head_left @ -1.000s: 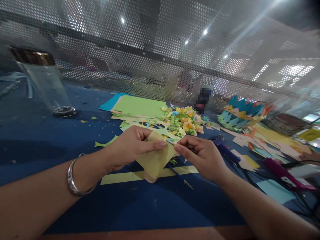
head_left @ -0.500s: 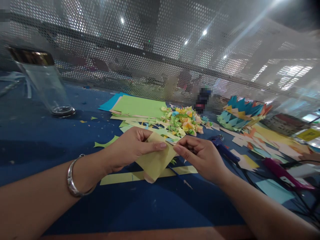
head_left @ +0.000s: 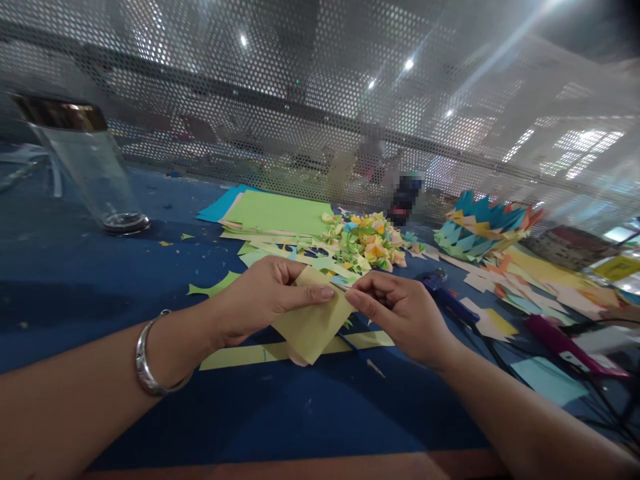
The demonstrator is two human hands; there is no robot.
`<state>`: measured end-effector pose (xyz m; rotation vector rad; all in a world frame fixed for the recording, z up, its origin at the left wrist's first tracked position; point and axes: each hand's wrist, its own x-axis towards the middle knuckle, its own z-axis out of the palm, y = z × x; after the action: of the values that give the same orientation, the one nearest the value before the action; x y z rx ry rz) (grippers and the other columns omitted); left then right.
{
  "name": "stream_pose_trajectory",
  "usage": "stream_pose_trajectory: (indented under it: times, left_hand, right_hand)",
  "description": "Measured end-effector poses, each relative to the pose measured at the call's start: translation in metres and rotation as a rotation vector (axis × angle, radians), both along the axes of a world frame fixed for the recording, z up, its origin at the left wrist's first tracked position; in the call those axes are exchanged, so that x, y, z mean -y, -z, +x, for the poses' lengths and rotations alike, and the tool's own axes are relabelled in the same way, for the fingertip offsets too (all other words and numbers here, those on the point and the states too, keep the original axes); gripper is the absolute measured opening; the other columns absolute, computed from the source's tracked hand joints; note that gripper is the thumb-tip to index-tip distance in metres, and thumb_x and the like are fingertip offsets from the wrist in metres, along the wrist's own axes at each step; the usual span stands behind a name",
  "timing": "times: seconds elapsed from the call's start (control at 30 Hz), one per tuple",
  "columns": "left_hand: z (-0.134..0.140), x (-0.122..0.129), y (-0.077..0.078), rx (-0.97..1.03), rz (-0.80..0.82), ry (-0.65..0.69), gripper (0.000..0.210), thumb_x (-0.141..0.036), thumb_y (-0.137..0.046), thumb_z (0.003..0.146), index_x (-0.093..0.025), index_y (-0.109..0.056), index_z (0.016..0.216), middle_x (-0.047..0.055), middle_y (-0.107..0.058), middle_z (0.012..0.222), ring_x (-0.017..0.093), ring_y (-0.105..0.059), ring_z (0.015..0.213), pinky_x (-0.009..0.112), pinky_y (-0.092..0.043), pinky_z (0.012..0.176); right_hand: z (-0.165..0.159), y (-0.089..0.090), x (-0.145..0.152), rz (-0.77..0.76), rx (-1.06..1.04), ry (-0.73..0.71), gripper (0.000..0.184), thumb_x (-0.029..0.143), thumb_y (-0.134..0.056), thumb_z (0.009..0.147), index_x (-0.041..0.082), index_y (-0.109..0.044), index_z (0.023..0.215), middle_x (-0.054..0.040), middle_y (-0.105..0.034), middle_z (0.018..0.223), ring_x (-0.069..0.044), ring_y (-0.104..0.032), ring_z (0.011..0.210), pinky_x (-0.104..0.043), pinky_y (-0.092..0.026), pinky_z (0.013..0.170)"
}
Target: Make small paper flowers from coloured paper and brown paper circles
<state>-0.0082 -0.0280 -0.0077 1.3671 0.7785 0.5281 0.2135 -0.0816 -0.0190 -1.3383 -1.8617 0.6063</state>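
My left hand [head_left: 270, 293] pinches a pale yellow square of paper [head_left: 310, 330], thumb on the near face and fingers behind it. The paper hangs tilted, one corner down, with a rounded pinkish edge behind its lower tip. My right hand [head_left: 400, 310] is closed in a pinch by the paper's right edge; a thin pale sliver shows at its fingertips, too small to name. Below the paper, a long yellow paper strip [head_left: 235, 357] lies on the blue table [head_left: 300, 420]. A thin dark pointed tool [head_left: 363, 350], partly hidden, lies across the strip.
Behind my hands are stacked green sheets [head_left: 285, 212] and a heap of small folded paper flowers [head_left: 375, 240]. A glass bottle [head_left: 95, 173] stands left. To the right are a blue glue gun [head_left: 450, 300], a magenta tool [head_left: 565, 343] with cables, a paper crown [head_left: 485, 227] and paper scraps.
Both hands hold nearly the same position. The yellow paper has shifted very slightly, its lower corner a little more to the right.
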Motion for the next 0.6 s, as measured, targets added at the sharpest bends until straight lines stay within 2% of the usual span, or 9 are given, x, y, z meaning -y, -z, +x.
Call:
stream_pose_trajectory:
  times: [0.2, 0.6]
  left_hand:
    - [0.0004, -0.0002, 0.0008, 0.003, -0.034, 0.025, 0.025, -0.037, -0.076, 0.076, -0.017, -0.072, 0.09, 0.009, -0.076, 0.087, 0.023, -0.071, 0.07, 0.025, -0.05, 0.049]
    - [0.0, 0.0014, 0.0026, -0.025, 0.026, -0.013, 0.03, -0.043, -0.078, 0.074, -0.016, -0.072, 0.085, 0.009, -0.076, 0.086, 0.02, -0.069, 0.07, 0.026, -0.051, 0.056]
  right_hand:
    - [-0.0006, -0.0003, -0.0002, 0.005, 0.006, 0.002, 0.033, 0.048, -0.06, 0.093, 0.018, -0.066, 0.081, 0.0025, -0.051, 0.065, -0.008, -0.038, 0.054, -0.024, -0.029, 0.048]
    - [-0.0017, -0.0016, 0.0018, 0.01, 0.013, 0.004, 0.033, 0.048, -0.06, 0.094, 0.018, -0.065, 0.08, 0.0024, -0.05, 0.064, -0.008, -0.038, 0.055, -0.024, -0.03, 0.048]
